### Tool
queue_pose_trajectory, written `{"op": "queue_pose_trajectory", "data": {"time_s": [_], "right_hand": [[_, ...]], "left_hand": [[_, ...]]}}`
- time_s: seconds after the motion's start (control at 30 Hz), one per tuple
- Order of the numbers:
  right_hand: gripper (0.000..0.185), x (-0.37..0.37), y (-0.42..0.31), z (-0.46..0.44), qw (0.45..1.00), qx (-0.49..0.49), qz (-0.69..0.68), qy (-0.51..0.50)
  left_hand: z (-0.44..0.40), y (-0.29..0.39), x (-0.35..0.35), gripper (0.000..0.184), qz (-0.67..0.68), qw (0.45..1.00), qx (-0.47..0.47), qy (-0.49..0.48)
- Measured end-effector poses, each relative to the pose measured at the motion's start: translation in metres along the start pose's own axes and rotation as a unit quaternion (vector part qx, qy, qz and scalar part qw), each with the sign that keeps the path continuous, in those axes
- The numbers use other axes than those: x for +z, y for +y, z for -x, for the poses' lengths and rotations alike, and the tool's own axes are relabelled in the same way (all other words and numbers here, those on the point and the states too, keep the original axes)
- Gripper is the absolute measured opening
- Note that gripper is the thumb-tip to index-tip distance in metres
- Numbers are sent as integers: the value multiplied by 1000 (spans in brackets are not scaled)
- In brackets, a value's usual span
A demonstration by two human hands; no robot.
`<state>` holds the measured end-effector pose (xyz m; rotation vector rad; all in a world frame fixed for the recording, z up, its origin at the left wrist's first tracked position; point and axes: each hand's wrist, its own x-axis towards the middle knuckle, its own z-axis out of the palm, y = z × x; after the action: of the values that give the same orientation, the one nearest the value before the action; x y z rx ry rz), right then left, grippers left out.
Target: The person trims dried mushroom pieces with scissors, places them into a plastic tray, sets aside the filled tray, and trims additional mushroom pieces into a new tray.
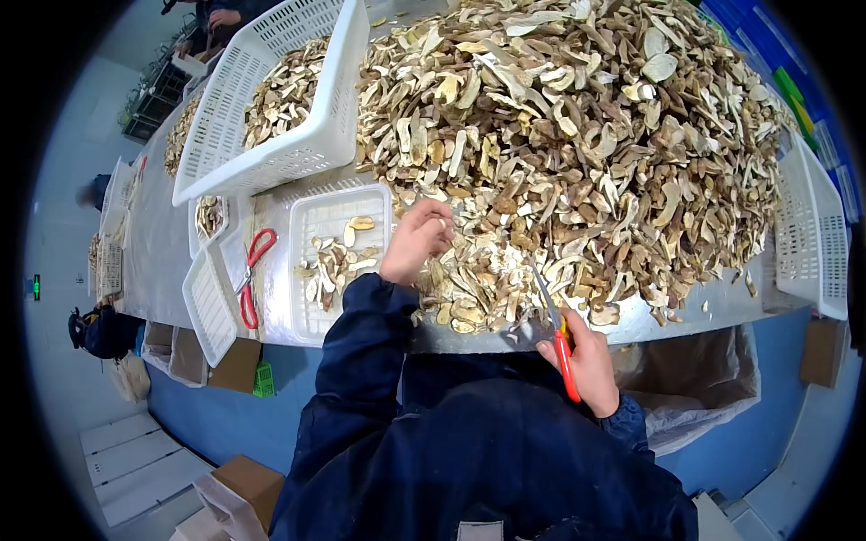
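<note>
My right hand (590, 365) is closed around red-handled scissors (561, 347), their narrow metal blades pointing up and left over the table edge. My left hand (420, 236) is raised at the near side of a large heap of dried mushroom slices (559, 126), its fingers curled together. Whatever the left fingers pinch is too small to make out. Between the hands lie loose mushroom slices (465, 293) and pale crumbs. Left of my left hand, a shallow white tray (302, 216) holds several slices.
A big white basket (271, 167) with slices stands at upper left. Another pair of red-handled scissors (249, 279) lies beside a tilted white tray (209, 307). A white crate (803, 225) stands at right. Below the table is a lined box (695, 379). Another person's hand (224, 18) shows at top left.
</note>
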<state>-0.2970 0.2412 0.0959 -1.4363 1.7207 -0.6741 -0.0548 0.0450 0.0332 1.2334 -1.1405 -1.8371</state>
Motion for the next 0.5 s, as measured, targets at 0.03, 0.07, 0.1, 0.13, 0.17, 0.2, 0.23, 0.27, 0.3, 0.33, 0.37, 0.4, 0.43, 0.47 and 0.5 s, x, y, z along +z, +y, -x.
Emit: {"op": "queue_pose_trajectory", "data": {"time_s": [0.03,0.07,0.1,0.13,0.17,0.2,0.23,0.27,0.3,0.33,0.37,0.4,0.43,0.47,0.5], "right_hand": [[52,0,-1,0,1000,0,1,-1],[52,0,-1,1,1000,0,3,-2],[52,-1,-1,1,1000,-3,3,3],[52,-1,-1,2,1000,-6,3,8],[52,-2,-1,3,1000,-9,3,13],[52,-2,0,3,1000,-5,3,13],[52,-2,1,4,1000,-2,3,12],[52,-3,2,3,1000,0,4,11],[52,-4,2,1,1000,-4,2,11],[52,-4,2,1,1000,-6,-1,14],[52,-3,3,2,1000,-6,-5,17],[51,-2,5,2,1000,-8,1,22],[51,-2,5,1,1000,-7,1,19],[50,-1,5,0,1000,-7,1,15],[50,-1,5,-1,1000,-8,1,9]], "left_hand": [[0,3,9,16,80,996,-21,-31],[0,5,18,16,159,984,-41,-62],[0,11,25,16,41,997,-18,-66],[-1,16,32,17,-77,995,5,-69],[-2,18,39,18,-194,978,28,-72],[-9,4,42,17,-358,908,218,-22],[-13,-6,40,16,-384,892,239,-17],[-16,-6,42,16,-409,874,260,-10],[-21,-3,43,15,-435,854,285,-2],[-19,-1,45,16,-396,882,253,25],[-19,0,44,15,-353,905,235,42],[-19,1,40,15,-309,925,214,58],[-17,2,37,15,-264,942,191,75],[-12,8,35,12,-174,979,74,71],[-9,9,33,11,-88,993,60,47]]}}
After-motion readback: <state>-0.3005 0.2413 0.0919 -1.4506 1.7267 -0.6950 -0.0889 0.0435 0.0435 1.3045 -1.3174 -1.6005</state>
